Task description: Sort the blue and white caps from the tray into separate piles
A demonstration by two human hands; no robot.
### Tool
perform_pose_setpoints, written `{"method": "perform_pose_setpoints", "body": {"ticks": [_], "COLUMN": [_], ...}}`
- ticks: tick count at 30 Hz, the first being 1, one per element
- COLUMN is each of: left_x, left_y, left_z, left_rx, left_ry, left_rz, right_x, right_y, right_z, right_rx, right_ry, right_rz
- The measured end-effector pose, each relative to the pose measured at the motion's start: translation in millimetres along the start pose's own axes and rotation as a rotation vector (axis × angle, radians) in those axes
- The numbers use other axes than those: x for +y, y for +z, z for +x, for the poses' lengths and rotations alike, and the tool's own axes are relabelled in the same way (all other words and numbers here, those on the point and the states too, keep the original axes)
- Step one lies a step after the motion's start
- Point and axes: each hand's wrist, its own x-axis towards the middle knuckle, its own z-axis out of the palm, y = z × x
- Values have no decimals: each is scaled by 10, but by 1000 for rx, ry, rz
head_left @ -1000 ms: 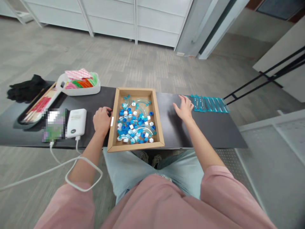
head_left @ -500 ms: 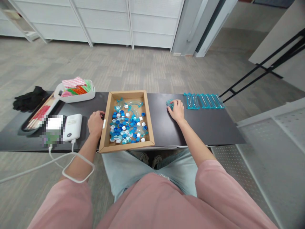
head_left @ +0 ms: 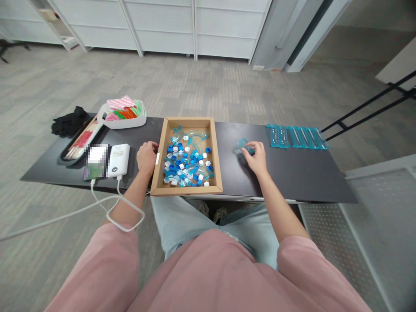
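My right hand (head_left: 256,155) pinches a clear teal curved tube piece (head_left: 241,144) between thumb and fingers. A dark shadow lies under this piece, and its outline is a little blurred. At the left side of the cardboard box (head_left: 218,164), my left hand (head_left: 147,157) has its fingers curled near the box wall. Something dark shows at those fingertips, too small to name. Inside the box lie clear teal curved tubes (head_left: 198,134) mixed with several small blue and white hexagonal pieces (head_left: 182,166). Straight teal tubes (head_left: 297,137) lie side by side in a row on the right.
On the left of the dark table (head_left: 305,175) are a white power bank (head_left: 118,160) and a phone (head_left: 96,167) with white cables. Behind them stand a white basket (head_left: 125,123) of colourful items, a black tray (head_left: 67,160) and black cloth (head_left: 69,122).
The view has shifted, so the table sits further right in the picture. My right hand has turned slightly, and the curved tube now shows more clearly in its grip. The left hand stays beside the box.
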Motion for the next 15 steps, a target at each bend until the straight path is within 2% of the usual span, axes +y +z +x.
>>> {"method": "perform_pose_setpoints", "body": {"ticks": [2,4,6,10,12,15], "left_x": [-3,-3,3,22,31,44], "left_y": [11,18,20,3,-8,-19], "left_z": [1,-2,-7,-24,-32,-40], "left_rx": [5,13,18,11,1,-8], "left_ry": [5,15,20,17,20,26], "left_rz": [-3,-10,-20,-30,-36,-43], "right_x": [-190,-463,-796,-1413,-1589,-1653], "right_y": [-20,-14,28,216,323,423], "right_z": [-38,-117,-227,-450,-490,-376], "right_rx": [27,-6,-118,-431,-535,-564], "right_ry": [-36,-141,-295,-576,-678,-747], "right_rz": [69,139,182,216,220,217]}}
